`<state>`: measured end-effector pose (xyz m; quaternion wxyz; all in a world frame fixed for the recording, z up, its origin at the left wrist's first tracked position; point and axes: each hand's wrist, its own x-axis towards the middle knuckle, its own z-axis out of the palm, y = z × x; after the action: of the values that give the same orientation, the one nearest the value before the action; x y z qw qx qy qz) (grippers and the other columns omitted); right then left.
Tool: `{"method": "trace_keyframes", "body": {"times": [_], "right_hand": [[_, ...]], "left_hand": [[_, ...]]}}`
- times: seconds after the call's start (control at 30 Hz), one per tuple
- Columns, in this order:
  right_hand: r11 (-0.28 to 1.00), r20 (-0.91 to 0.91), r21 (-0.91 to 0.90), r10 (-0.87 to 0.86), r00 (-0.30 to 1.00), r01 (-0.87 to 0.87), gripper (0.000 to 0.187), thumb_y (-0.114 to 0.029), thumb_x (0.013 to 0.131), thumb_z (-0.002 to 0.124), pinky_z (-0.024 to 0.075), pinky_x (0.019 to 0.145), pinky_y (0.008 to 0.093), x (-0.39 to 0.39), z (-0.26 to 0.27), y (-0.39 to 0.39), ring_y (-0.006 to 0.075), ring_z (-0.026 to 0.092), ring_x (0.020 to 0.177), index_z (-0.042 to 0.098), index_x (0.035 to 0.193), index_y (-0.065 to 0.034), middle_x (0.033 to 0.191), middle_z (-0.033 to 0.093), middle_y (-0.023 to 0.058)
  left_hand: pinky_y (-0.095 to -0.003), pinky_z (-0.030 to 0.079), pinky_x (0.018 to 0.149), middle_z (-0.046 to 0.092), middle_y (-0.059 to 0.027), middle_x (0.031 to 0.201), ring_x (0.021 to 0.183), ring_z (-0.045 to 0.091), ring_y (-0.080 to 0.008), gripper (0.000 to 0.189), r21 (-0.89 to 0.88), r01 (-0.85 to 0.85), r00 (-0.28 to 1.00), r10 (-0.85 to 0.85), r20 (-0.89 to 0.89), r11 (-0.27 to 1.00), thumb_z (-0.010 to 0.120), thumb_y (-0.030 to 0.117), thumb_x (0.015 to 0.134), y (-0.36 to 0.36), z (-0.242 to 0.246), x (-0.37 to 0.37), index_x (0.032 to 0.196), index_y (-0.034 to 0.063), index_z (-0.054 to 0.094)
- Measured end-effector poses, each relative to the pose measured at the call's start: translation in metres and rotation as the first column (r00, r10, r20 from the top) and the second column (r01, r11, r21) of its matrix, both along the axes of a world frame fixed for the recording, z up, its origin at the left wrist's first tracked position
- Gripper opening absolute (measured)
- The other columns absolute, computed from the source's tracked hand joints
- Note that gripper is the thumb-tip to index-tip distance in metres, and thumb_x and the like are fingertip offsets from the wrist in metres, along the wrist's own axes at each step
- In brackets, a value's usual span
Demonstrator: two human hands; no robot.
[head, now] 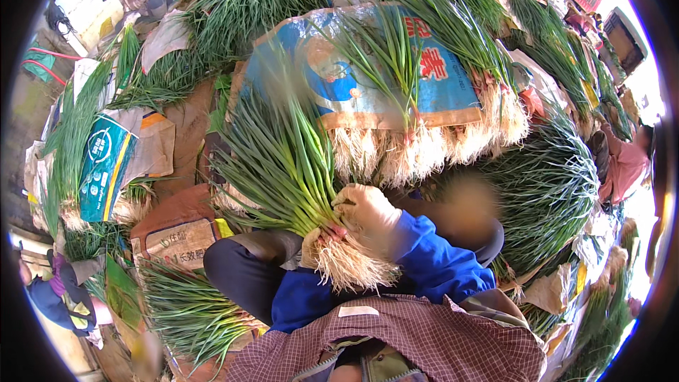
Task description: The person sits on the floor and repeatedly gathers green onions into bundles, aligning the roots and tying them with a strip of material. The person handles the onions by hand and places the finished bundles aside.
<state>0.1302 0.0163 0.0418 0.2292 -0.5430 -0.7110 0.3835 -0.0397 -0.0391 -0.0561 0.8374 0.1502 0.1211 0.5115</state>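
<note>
A thick bunch of green onions [313,191] slants across my lap, leaves toward the upper left and pale roots [356,265] toward me. My left hand [309,248], in a pale glove, wraps the bunch from beneath near the reddish bulbs; most of it is hidden behind the stems. On the other side, my gloved right hand [367,209] curls its fingers against the stems just above the bulbs. Just beyond lies a blue printed sack [286,63], with a small loose group of green onions [406,74] on top and rooted bunches [414,156] showing along its near edge.
Large heaps of green onions lie at the right [541,196] and far left [254,5]. More leaves [196,307] rest beside my left knee, near a brown sack [177,244]. A green sack [106,170] covers bunches at left. Other people sit around, one in pink [626,170].
</note>
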Motion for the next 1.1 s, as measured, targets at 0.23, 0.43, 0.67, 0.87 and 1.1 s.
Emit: {"method": "trace_keyframes", "body": {"times": [0.23, 0.43, 0.67, 0.87, 1.1], "right_hand": [[0.792, -0.623, -0.565, -0.593, 0.511, 0.231, 0.010, -0.009, 0.088, 0.061, 0.0377, 0.041, 0.0225, -0.031, -0.020, -0.017, 0.0076, 0.048, 0.046, 0.060, 0.089, 0.0004, 0.062, 0.057, 0.0030], [0.797, -0.737, -0.573, -0.603, 0.305, 0.190, 0.012, -0.011, 0.088, 0.061, 0.0435, 0.051, 0.0229, -0.028, -0.038, -0.004, 0.0067, 0.052, 0.059, 0.061, 0.090, 0.0003, 0.070, 0.058, 0.0014], [0.830, -0.703, -0.554, -0.506, 0.500, 0.061, 0.034, -0.034, 0.085, 0.066, 0.0457, 0.067, 0.0259, -0.027, -0.021, 0.042, 0.0092, 0.055, 0.074, 0.061, 0.099, -0.0032, 0.080, 0.059, 0.0002], [0.836, -0.384, -0.418, -0.518, 0.764, 0.356, 0.030, -0.027, 0.084, 0.067, 0.0378, 0.039, 0.0308, -0.031, -0.054, 0.008, 0.0132, 0.046, 0.044, 0.056, 0.082, 0.0008, 0.056, 0.051, 0.0032], [0.933, 0.634, -0.327, 0.101, 0.767, 0.147, 0.039, -0.039, 0.079, 0.064, 0.0497, 0.076, 0.0393, 0.032, -0.117, -0.056, 0.0315, 0.063, 0.085, 0.063, 0.101, -0.0069, 0.093, 0.066, 0.0141]], "left_hand": [[-0.0468, 0.049, 0.079, 0.060, -0.0134, 0.098, 0.090, 0.058, -0.0352, 0.057, 0.062, 0.073, 0.980, -0.083, 0.182, 0.995, 0.052, 0.041, 0.086, -0.001, -0.013, -0.008, 0.121, -0.0028, 0.046], [-0.0486, 0.040, 0.088, 0.054, -0.0096, 0.101, 0.097, 0.049, -0.0283, 0.051, 0.132, 0.024, 0.893, -0.081, 0.443, 0.991, 0.050, 0.034, 0.087, 0.005, 0.012, 0.010, 0.127, 0.0039, 0.041], [-0.0465, 0.041, 0.087, 0.053, -0.0092, 0.102, 0.097, 0.048, -0.0277, 0.050, 0.060, 0.031, 0.945, -0.049, 0.322, 0.998, 0.052, 0.034, 0.086, 0.006, 0.023, 0.001, 0.125, 0.0046, 0.043], [-0.0447, 0.042, 0.085, 0.053, -0.0087, 0.103, 0.098, 0.047, -0.0272, 0.049, 0.016, -0.048, 0.958, 0.041, 0.284, 0.999, 0.053, 0.035, 0.085, 0.008, 0.015, 0.002, 0.124, 0.0052, 0.045], [-0.0426, 0.044, 0.086, 0.040, -0.0129, 0.129, 0.103, 0.047, -0.0275, 0.053, 0.115, 0.097, 0.820, -0.145, 0.553, 0.989, 0.059, 0.035, 0.083, 0.017, 0.006, -0.010, 0.127, 0.0076, 0.048]]}}
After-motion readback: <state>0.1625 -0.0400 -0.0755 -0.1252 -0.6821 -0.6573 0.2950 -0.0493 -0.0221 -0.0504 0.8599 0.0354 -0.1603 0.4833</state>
